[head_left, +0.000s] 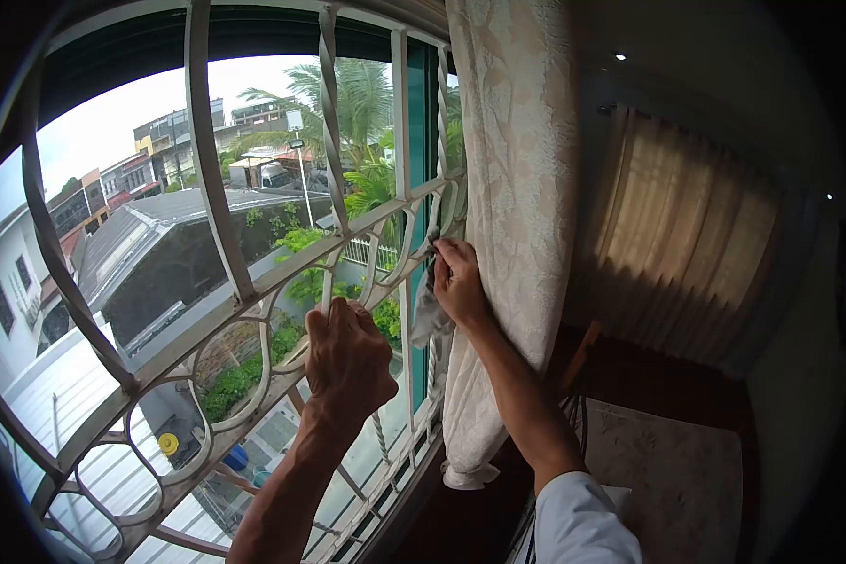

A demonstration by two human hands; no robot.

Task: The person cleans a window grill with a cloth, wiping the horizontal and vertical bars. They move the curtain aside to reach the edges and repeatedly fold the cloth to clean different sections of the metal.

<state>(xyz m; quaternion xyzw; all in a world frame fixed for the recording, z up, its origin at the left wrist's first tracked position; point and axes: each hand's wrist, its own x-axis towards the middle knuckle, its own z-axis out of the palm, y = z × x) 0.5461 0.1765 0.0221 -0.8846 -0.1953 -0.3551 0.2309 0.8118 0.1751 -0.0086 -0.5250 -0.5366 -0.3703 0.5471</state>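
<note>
A white metal window grille with twisted bars and a band of curved scrollwork fills the left half of the head view. My left hand is closed around a bar in the scrollwork band. Further right, my right hand pinches a grey cloth against the scrolls near the grille's right end. Part of the cloth hangs below those fingers, and the bit pressed to the metal is mostly hidden. A pale patterned curtain hangs right beside my right hand and forearm.
Behind the grille are a dark green window frame, rooftops and plants. To the right, a second curtain covers another window. Below it lies a pale patterned surface, perhaps a mattress, with a wooden post close by.
</note>
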